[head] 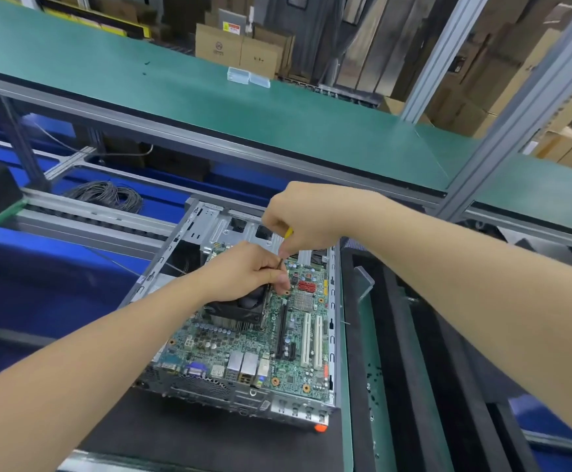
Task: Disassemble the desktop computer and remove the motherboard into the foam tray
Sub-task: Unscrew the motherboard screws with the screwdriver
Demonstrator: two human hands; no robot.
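Note:
An open desktop case [189, 240] lies on a dark mat, with the green motherboard [294, 366] still inside it and a black CPU fan [243, 306] near its middle. My right hand [306, 221] grips a screwdriver with a yellow handle [288, 232], held upright over the board. My left hand [253, 270] pinches the screwdriver's thin shaft [280, 264] just above a screw hole beside the fan. A black foam tray [400, 335] lies to the right of the case.
A green shelf [209, 97] with two small clear boxes [248, 76] runs across above the bench. A coil of grey cable [107, 194] lies at the back left. Small black screws [373, 376] are scattered on the green strip beside the case. Cardboard boxes stand behind.

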